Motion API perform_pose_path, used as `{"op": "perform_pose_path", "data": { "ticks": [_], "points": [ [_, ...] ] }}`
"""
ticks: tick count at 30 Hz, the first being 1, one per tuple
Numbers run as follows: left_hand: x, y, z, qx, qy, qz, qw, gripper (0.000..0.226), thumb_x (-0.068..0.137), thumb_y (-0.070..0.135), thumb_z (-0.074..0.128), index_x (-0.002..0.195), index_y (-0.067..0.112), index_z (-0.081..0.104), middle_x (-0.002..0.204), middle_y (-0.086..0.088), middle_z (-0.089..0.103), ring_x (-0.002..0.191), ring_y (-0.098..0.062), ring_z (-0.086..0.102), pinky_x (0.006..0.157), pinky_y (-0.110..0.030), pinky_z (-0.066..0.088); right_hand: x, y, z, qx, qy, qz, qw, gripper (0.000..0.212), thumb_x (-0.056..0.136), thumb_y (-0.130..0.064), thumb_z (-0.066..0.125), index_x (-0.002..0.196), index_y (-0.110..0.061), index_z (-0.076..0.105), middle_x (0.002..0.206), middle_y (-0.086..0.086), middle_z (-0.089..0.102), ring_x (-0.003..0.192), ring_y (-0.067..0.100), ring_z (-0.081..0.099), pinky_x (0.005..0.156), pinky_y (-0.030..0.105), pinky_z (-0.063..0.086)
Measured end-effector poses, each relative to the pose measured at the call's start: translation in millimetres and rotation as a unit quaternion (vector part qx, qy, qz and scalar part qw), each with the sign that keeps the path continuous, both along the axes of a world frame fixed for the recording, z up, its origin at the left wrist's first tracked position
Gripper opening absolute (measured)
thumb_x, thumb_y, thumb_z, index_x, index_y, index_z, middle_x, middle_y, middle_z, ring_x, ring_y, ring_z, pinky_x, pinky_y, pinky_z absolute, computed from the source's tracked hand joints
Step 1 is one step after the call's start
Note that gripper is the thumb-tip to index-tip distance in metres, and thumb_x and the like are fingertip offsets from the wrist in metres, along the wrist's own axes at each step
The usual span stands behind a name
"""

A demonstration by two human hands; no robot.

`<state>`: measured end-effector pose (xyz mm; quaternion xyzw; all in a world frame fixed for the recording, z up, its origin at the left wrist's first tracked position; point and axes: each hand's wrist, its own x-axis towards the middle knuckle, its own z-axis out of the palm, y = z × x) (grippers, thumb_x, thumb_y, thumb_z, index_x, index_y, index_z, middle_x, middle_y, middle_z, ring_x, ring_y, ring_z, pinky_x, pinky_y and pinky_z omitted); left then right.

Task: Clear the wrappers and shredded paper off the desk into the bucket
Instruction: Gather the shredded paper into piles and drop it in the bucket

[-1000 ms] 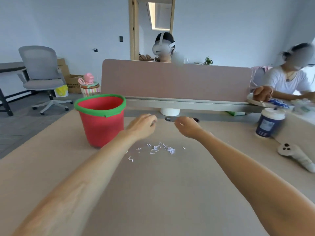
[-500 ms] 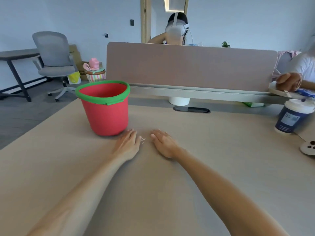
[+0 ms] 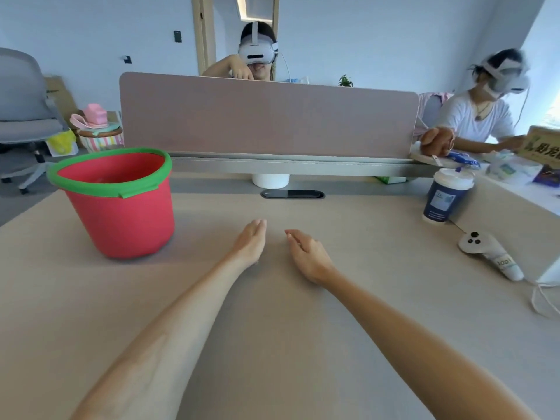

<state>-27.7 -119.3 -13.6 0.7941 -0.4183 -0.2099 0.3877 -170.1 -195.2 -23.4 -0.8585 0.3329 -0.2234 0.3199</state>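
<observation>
A red bucket (image 3: 127, 225) with a green rim stands upright on the beige desk (image 3: 272, 322), at the left. My left hand (image 3: 250, 244) and my right hand (image 3: 307, 256) rest on their edges on the desk to the right of the bucket. Their fingers are stretched out, palms face each other, and a narrow gap separates them. Neither hand holds anything that I can see. No shredded paper or wrapper shows on the desk; my hands hide whatever lies beneath them.
A pink divider panel (image 3: 266, 116) closes off the far edge, with a cable slot (image 3: 292, 194) in front. A lidded blue cup (image 3: 445, 197), a white controller (image 3: 488, 253) and a cable (image 3: 542, 301) lie right. Two people in headsets sit beyond.
Both hands came down from above the paper shreds onto the desk and drew together near the bucket. The shreds seen one second ago are out of sight. The camera has moved closer.
</observation>
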Motion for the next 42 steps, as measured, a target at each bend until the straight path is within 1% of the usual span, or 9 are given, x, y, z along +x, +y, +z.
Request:
{"op": "perform_pose_path", "data": {
  "ticks": [3, 9, 13, 15, 18, 22, 27, 37, 42],
  "points": [
    [15, 25, 11, -0.021, -0.015, 0.022, 0.999, 0.048, 0.102, 0.037, 0.022, 0.137, 0.011, 0.043, 0.146, -0.013, 0.044, 0.133, -0.025, 0.043, 0.106, -0.031, 0.031, 11, 2, 0, -0.026, 0.055, 0.052, 0.997, 0.048, 0.096, -0.037, 0.043, 0.14, -0.019, 0.041, 0.141, 0.007, 0.048, 0.13, 0.026, 0.045, 0.107, 0.035, 0.035],
    [56, 93, 8, 0.038, -0.095, 0.049, 0.993, 0.039, 0.103, 0.03, 0.026, 0.114, 0.005, 0.054, 0.138, -0.018, 0.05, 0.129, -0.027, 0.045, 0.101, -0.029, 0.03, 57, 23, 1, -0.167, 0.21, 0.131, 0.955, 0.075, 0.077, -0.074, 0.047, 0.139, -0.035, 0.036, 0.147, -0.001, 0.036, 0.137, 0.023, 0.026, 0.112, 0.044, 0.023],
    [77, 118, 2, 0.054, -0.136, 0.041, 0.988, 0.041, 0.101, 0.032, 0.029, 0.119, 0.007, 0.056, 0.134, -0.012, 0.056, 0.126, -0.025, 0.049, 0.101, -0.032, 0.034, 81, 23, 0, -0.088, 0.123, 0.159, 0.976, 0.05, 0.084, -0.043, 0.065, 0.125, -0.015, 0.06, 0.122, 0.014, 0.048, 0.116, 0.029, 0.049, 0.104, 0.031, 0.037],
    [82, 123, 3, 0.062, -0.145, 0.032, 0.987, 0.041, 0.101, 0.033, 0.029, 0.121, 0.01, 0.056, 0.135, -0.009, 0.056, 0.127, -0.023, 0.049, 0.103, -0.032, 0.034, 87, 19, 1, -0.107, 0.097, 0.158, 0.977, 0.029, 0.087, -0.024, 0.065, 0.11, -0.007, 0.069, 0.106, 0.015, 0.055, 0.097, 0.033, 0.06, 0.092, 0.035, 0.047],
    [86, 125, 3, 0.085, -0.177, 0.008, 0.98, 0.039, 0.099, 0.034, 0.034, 0.125, 0.016, 0.056, 0.137, -0.004, 0.056, 0.129, -0.021, 0.048, 0.106, -0.031, 0.035, 85, 16, 0, -0.151, 0.075, 0.132, 0.977, 0.016, 0.091, -0.016, 0.057, 0.095, -0.009, 0.071, 0.097, 0.011, 0.059, 0.079, 0.032, 0.064, 0.077, 0.041, 0.053],
    [84, 108, 0, 0.132, -0.254, -0.054, 0.957, 0.044, 0.091, 0.05, 0.046, 0.122, 0.02, 0.056, 0.129, -0.001, 0.057, 0.124, -0.021, 0.049, 0.104, -0.036, 0.04, 79, 10, 7, -0.093, 0.029, 0.07, 0.993, 0.014, 0.086, -0.003, 0.057, 0.087, -0.005, 0.071, 0.096, 0.013, 0.066, 0.08, 0.024, 0.063, 0.07, 0.022, 0.048],
    [48, 61, -3, 0.153, -0.271, -0.072, 0.948, 0.087, 0.061, 0.088, 0.044, 0.12, 0.023, 0.051, 0.122, 0.001, 0.048, 0.122, -0.019, 0.042, 0.101, -0.042, 0.04, 49, -11, 29, -0.046, -0.04, -0.016, 0.998, 0.015, 0.088, -0.007, 0.058, 0.089, -0.003, 0.072, 0.089, 0.005, 0.067, 0.087, 0.018, 0.059, 0.079, 0.026, 0.045],
    [38, 2, -21, 0.035, -0.24, -0.088, 0.966, 0.02, 0.091, 0.035, 0.054, 0.094, 0.016, 0.054, 0.105, -0.005, 0.065, 0.101, -0.03, 0.057, 0.082, -0.041, 0.047, -4, -35, 34, -0.041, 0.001, -0.037, 0.999, 0.017, 0.09, -0.008, 0.054, 0.092, -0.003, 0.07, 0.099, 0.008, 0.069, 0.089, 0.02, 0.06, 0.08, 0.029, 0.048],
    [37, 10, -16, 0.012, -0.239, -0.076, 0.968, 0.011, 0.094, 0.02, 0.051, 0.087, 0.011, 0.052, 0.089, -0.004, 0.062, 0.085, -0.028, 0.055, 0.07, -0.035, 0.039, 0, -27, 35, -0.033, 0.009, -0.017, 0.999, 0.018, 0.091, -0.009, 0.054, 0.095, -0.002, 0.07, 0.101, 0.007, 0.069, 0.086, 0.014, 0.055, 0.077, 0.023, 0.043]
  ]
}}
